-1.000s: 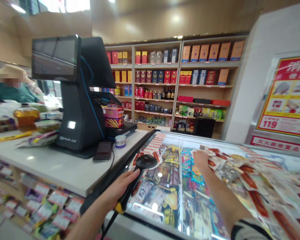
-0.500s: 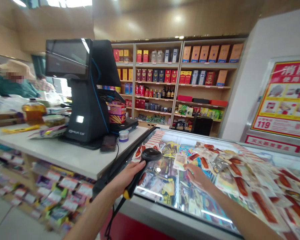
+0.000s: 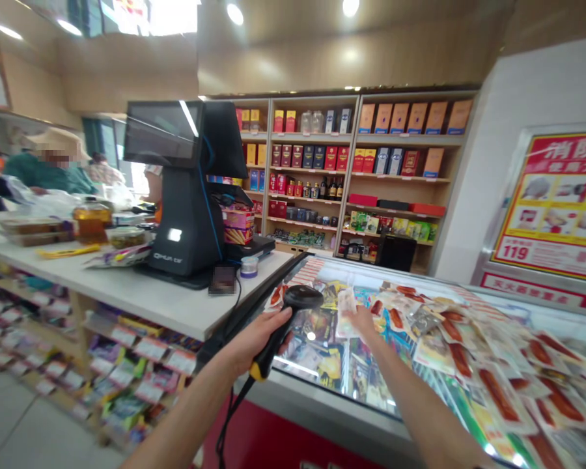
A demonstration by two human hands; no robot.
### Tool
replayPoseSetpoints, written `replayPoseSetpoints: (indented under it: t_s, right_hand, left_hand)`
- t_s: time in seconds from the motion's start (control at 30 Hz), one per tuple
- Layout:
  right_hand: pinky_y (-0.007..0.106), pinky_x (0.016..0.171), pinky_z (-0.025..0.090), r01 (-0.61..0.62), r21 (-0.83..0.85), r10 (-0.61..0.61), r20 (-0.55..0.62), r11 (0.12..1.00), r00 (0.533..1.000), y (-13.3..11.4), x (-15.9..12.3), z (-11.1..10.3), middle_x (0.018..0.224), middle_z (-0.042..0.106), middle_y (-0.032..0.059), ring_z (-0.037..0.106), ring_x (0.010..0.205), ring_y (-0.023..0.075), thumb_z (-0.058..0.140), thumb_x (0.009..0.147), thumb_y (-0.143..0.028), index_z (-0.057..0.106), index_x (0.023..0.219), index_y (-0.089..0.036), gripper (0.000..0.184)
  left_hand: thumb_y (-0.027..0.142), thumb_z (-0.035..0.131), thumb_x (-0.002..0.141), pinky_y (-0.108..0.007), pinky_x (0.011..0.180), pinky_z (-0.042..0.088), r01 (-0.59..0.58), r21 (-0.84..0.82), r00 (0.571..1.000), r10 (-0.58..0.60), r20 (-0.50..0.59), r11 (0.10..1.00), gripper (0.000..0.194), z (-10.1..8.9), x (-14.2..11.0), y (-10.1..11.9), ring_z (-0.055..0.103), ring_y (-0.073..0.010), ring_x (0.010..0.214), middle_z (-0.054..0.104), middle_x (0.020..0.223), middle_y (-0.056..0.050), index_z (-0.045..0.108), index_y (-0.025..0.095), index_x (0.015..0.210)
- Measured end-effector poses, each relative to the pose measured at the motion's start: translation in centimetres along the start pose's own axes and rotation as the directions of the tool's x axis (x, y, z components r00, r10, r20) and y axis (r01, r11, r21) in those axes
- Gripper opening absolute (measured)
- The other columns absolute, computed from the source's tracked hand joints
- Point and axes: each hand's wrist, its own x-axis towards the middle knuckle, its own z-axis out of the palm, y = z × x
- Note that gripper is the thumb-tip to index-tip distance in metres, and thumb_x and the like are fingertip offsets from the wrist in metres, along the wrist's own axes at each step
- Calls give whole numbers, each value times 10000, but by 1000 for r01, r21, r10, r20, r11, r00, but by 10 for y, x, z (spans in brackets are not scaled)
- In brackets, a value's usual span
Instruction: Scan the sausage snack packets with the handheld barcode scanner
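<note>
My left hand (image 3: pixel 261 339) is wrapped round the handle of a black barcode scanner (image 3: pixel 300 298) with a yellow end and a trailing cable. The scanner's head points over the glass top of the freezer (image 3: pixel 317 365). To its right, my right hand (image 3: pixel 360 320) grips a small white-and-clear packet (image 3: pixel 346 306) above the glass; the hand covers part of it, and its contents are blurred. Several vacuum-packed sausages (image 3: pixel 498 394) lie spread across the glass to the right of my right hand. Coloured ice-cream wrappers (image 3: pixel 329 368) show through the glass below.
A black checkout terminal (image 3: pixel 188 215) stands on the white counter (image 3: pixel 185 306) at left, beside a small round tub (image 3: pixel 249 266) and a bottle of amber liquid (image 3: pixel 92 221). Snack racks (image 3: pixel 137 365) run below. Boxed goods fill shelves (image 3: pixel 310 172) behind. A person (image 3: pixel 49 163) stands at far left.
My right hand has picked up a packet from the pile and drawn it left, closer to the scanner. The left hand still holds the scanner. My view has shifted left and slightly up.
</note>
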Motion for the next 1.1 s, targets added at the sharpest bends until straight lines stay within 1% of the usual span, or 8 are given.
replayPoseSetpoints:
  t_s: [0.13,0.23,0.33,0.47,0.73,0.83,0.97,1.1]
  right_hand:
    - [231,606,427,64,286,-49,-61,956,997,6,-6,-7,844,633,72,588,742,177,441,670,-307,539,942,-129,340]
    - [237,656,423,125,384,-87,-113,915,990,6,-8,-15,855,627,72,576,772,177,460,646,-302,533,938,-128,348]
    - [236,689,409,162,370,-112,-155,915,982,1,-10,-21,847,619,77,560,798,178,466,634,-293,539,910,-123,332]
    - [241,647,407,159,368,-93,-189,916,978,-3,-11,-21,805,621,78,551,757,187,475,625,-304,548,877,-121,320]
    - [239,637,395,156,347,-88,-205,925,975,-4,-6,-17,771,622,73,553,726,186,471,635,-349,556,860,-133,324]
    - [248,658,394,169,346,-104,-200,923,974,-6,-3,-17,809,621,75,557,747,189,470,632,-347,547,892,-133,346]
    - [259,659,399,182,329,-118,-205,927,972,-8,1,-12,810,621,77,562,750,195,458,636,-360,546,900,-128,362]
    - [265,594,409,108,259,-70,-153,960,986,-8,7,-3,780,627,102,575,712,211,463,632,-358,569,856,-110,351]
  left_hand:
    - [455,497,687,-186,415,329,0,-57,1000,0,4,998,331,3,0,3,466,-72,408,526,535,0,478,129,740]
    - [464,496,682,-192,416,334,11,-77,1000,-11,-1,997,340,10,1,6,471,-77,407,532,535,-6,481,128,730]
    - [476,483,684,-192,415,332,19,-67,1000,-18,22,998,353,16,1,9,466,-76,399,529,517,-10,487,123,694]
    - [454,500,682,-187,414,324,-33,-56,997,37,71,998,327,23,0,9,461,-69,397,527,517,0,499,129,710]
    - [462,503,675,-174,392,309,-18,-77,999,20,32,997,346,29,3,16,451,-62,384,521,512,-2,512,119,723]
    - [469,484,687,-173,392,313,-5,-105,999,10,45,994,353,29,6,17,454,-63,387,523,517,-7,517,119,718]
    - [474,489,682,-180,395,324,26,-113,992,-12,123,993,364,27,9,15,474,-74,400,534,535,-12,523,124,775]
    - [486,479,685,-174,386,322,17,-109,998,-10,60,994,372,14,10,13,466,-70,394,526,520,-7,515,122,752]
